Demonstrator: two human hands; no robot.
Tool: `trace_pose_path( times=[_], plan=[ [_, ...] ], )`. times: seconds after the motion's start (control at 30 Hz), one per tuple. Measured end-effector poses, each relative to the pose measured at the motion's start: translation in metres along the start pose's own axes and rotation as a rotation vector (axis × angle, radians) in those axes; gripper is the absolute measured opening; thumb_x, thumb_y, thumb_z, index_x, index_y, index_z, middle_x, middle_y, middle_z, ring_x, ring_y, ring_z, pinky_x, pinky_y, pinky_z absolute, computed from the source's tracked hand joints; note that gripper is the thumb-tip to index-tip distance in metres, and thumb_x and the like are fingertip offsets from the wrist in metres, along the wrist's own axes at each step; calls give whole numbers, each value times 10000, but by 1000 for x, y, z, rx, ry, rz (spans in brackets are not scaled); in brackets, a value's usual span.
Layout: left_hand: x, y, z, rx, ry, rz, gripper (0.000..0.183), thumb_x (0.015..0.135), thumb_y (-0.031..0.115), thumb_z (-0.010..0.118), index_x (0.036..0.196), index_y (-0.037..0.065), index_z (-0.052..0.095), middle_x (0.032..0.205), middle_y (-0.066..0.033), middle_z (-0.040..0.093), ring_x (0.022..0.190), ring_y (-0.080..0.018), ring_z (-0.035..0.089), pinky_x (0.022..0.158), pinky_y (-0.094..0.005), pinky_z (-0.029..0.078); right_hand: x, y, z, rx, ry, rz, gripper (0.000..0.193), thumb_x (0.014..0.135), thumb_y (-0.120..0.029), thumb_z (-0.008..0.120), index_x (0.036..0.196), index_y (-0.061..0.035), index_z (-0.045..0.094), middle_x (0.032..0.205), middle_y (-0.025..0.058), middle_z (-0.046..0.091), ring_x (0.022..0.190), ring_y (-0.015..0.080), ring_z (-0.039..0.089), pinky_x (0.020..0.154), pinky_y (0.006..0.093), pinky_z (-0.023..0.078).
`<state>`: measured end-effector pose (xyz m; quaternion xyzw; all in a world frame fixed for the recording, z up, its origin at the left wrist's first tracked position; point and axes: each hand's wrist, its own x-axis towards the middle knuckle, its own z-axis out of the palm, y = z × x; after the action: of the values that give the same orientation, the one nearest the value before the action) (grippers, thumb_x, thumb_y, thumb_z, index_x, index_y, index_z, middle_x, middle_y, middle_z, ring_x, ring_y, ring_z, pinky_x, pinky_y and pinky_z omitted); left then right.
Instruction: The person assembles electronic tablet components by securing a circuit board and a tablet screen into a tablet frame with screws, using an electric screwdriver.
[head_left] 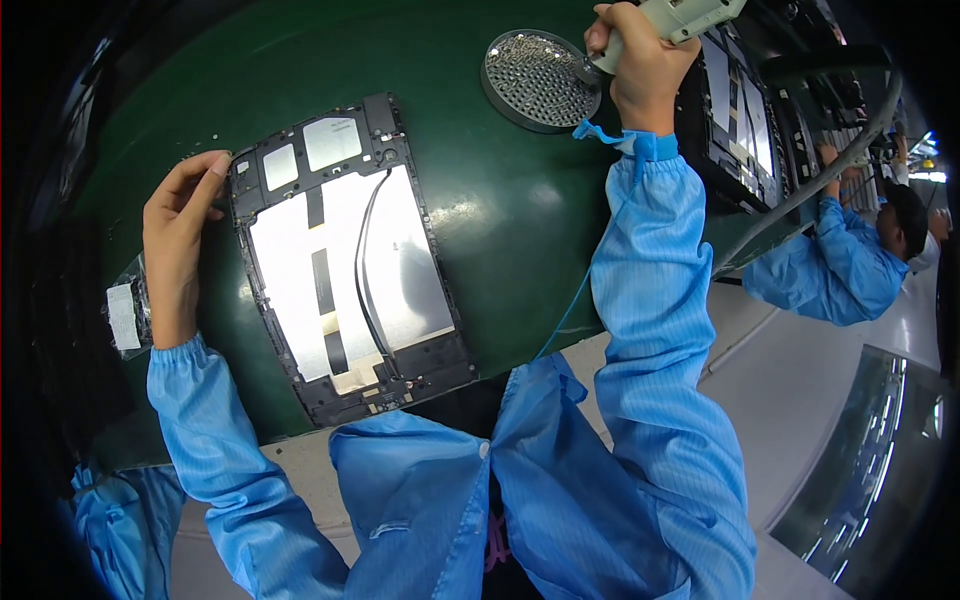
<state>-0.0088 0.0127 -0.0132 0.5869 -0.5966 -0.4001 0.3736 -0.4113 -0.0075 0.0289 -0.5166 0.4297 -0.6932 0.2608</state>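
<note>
Left hand (pixel 180 225) has thumb and forefinger at the far left corner of an opened tablet (pixel 340 270), flat on the green worktop (pixel 510 270); whether it pinches, I can't tell. Beyond, the right hand (pixel 645 65) grips a pale handheld tool (pixel 685 15) beside a round dish (pixel 540 127). Farther off: a co-worker (pixel 850 265).

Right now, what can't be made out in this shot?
All in the head view:
Driver: far end cut off by the top edge; grip partly hidden by the right fingers.
Tray: contents too small to identify.
Left fingers: contact with the panel corner too small to confirm.
Packet label: print too small.
</note>
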Motion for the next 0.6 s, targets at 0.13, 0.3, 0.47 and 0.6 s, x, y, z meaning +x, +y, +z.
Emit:
trace_pose_path(
  times=[0.13,0.3,0.47,0.6],
  plan=[
    [1,3,2,17,-17,-6,233,930,284,676,1057,95,729,986,20,701,823,-50,554,712,-209,409,0,1,-1,11,0,-9,276,791,48,556,1058,38,626,871,120,698,496,112,548,450,234,440],
    [0,4,2,10,-44,2,219,947,282,653,1060,105,718,1073,29,714,836,-39,546,721,-206,406,1,1,-2,-11,-4,-21,276,787,50,557,1054,42,628,873,122,701,498,112,550,457,234,446],
    [1,4,2,8,-49,16,226,946,276,658,1066,93,713,1053,24,713,864,-49,567,738,-214,421,1,1,1,-150,53,29,274,786,53,555,1050,50,627,871,126,701,500,112,554,462,235,448],
    [2,2,0,7,-56,13,227,943,268,664,1071,86,711,1042,12,713,887,-63,587,745,-219,428,0,0,-1,-28,7,-5,270,786,53,552,1045,53,626,872,128,701,501,114,556,464,236,447]
  ],
)
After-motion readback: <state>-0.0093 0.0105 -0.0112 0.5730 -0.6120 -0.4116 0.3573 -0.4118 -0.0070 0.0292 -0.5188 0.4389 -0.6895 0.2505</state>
